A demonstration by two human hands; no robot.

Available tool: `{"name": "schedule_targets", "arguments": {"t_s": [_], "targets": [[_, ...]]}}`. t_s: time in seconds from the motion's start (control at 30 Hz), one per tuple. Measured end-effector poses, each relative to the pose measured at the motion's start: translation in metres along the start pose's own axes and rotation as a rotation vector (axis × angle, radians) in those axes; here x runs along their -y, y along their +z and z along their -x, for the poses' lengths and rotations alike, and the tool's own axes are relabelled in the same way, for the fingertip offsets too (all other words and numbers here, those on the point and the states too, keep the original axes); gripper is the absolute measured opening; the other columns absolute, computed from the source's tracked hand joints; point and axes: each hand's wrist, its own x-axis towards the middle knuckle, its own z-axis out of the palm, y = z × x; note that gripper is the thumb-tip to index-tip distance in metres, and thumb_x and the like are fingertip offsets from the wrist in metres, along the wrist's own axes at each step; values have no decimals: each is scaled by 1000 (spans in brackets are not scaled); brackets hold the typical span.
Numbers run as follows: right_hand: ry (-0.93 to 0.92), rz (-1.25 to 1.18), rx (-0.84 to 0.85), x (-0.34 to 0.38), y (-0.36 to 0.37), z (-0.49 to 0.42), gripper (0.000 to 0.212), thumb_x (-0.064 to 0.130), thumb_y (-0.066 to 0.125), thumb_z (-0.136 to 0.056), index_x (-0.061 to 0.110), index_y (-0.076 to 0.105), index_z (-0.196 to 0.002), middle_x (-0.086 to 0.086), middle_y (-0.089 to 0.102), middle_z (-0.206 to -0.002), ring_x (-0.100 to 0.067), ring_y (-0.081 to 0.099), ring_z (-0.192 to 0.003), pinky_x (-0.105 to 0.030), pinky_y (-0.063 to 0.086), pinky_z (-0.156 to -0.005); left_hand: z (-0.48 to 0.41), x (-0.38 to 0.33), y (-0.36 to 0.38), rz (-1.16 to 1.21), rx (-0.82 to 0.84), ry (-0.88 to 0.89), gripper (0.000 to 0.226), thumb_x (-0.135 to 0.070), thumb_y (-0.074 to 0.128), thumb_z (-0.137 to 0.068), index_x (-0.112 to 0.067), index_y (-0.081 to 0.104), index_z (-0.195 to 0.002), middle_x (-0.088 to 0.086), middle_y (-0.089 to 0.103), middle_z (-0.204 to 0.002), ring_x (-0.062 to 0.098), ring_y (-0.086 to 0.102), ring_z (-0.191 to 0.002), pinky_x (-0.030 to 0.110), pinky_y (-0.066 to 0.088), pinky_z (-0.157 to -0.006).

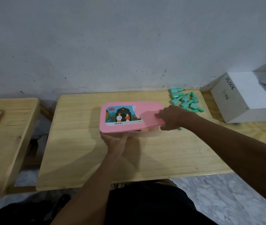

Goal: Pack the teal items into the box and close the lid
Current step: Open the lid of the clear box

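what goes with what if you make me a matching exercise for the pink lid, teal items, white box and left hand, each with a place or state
1. pink lid
2. teal items
3. white box
4. left hand

A. loose pile at the table's far right corner
B. against the clear box's near side
C. right end gripped by the right hand
D. beyond the table's right edge, marked JS 006

Pairs: 1-C, 2-A, 3-D, 4-B

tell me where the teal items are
In the head view the teal items lie in a loose pile at the far right corner of the table, between the pink lid and the white box, just beyond the right hand.
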Motion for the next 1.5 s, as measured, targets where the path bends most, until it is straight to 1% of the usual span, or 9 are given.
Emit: {"name": "schedule_targets", "arguments": {"t_s": [0.17, 0.3, 0.47, 0.77, 0.93, 1.07, 1.13, 1.3, 1.5], "targets": [[45, -186, -26, -9, -21, 10, 44, 35, 54, -93, 23, 53, -135, -3, 66, -109, -15, 55, -88, -31, 48, -87, -1, -5, 1, -8, -15, -66, 113, -2, 83, -67, -5, 1, -146, 7, 25, -145, 18, 35, -134, 23, 34, -106], [121, -408, -193, -27, -41, 11, 36, 23, 50, -94, 22, 63, -128, -1, 72, -103, -13, 59, -77, -27, 45, -73, -3, -8, -6, -88, 21, -119, 127, -23, 90, -60, -17, -2, -148, 10, 20, -151, 25, 28, -140, 39, 29, -117], [165, -458, -426, -31, -49, 5, 31, 24, 44, -101, 19, 65, -124, -8, 72, -109, -21, 61, -85, -36, 51, -79, -1, -16, -22, -194, 26, -96, 116, -42, 83, -66, -34, -2, -145, 12, 20, -154, 28, 29, -140, 43, 34, -113], [310, -833, -848, 15, -68, 6, 28, 16, 41, -101, 7, 67, -107, -11, 69, -91, -27, 62, -79, -30, 47, -67, 0, -38, -24, -405, -27, -79, 85, -44, 69, -80, -4, 26, -141, 17, 37, -142, 35, 41, -130, 44, 41, -106], [408, -1828, -629, 84, -54, -11, 29, 18, 47, -101, 3, 62, -120, -13, 67, -102, -25, 67, -91, -36, 60, -76, -6, -73, -43, -273, -198, -11, 80, -70, 34, -87, -2, 60, -120, 19, 57, -124, 36, 50, -117, 45, 40, -102], [377, -2207, -392, 127, -37, -25, 27, 6, 50, -96, -6, 59, -119, -15, 64, -100, -27, 63, -89, -40, 57, -79, -12, -100, -58, 151, -101, -99, 27, -35, 51, -96, -13, 62, -108, 3, 63, -104, 27, 60, -104, 37, 49, -89], [331, -2150, -285, 139, -28, -30, 30, 11, 51, -97, -5, 58, -121, -14, 65, -98, -27, 64, -87, -41, 56, -82, -15, -105, -71, 233, -82, -120, 17, -18, 53, -95, -14, 59, -110, 6, 63, -109, 31, 59, -110, 44, 50, -97], [237, -1324, -425, 134, -6, -46, 43, 46, 37, -100, 17, 69, -103, -1, 71, -103, -20, 64, -97, -42, 50, -90, -28, -98, -113, 115, -105, -115, 38, -15, 54, -94, -2, 53, -130, 8, 60, -115, 28, 57, -106, 43, 49, -97], [-2, -843, -79, 131, 19, -53, 40, 45, 58, -92, 31, 56, -130, 5, 63, -128, -17, 57, -117, -36, 47, -93, -47, -81, -171, -39, -79, -217, 46, -21, 58, -94, -6, 48, -136, 11, 58, -127, 28, 58, -105, 40, 49, -95]]}}
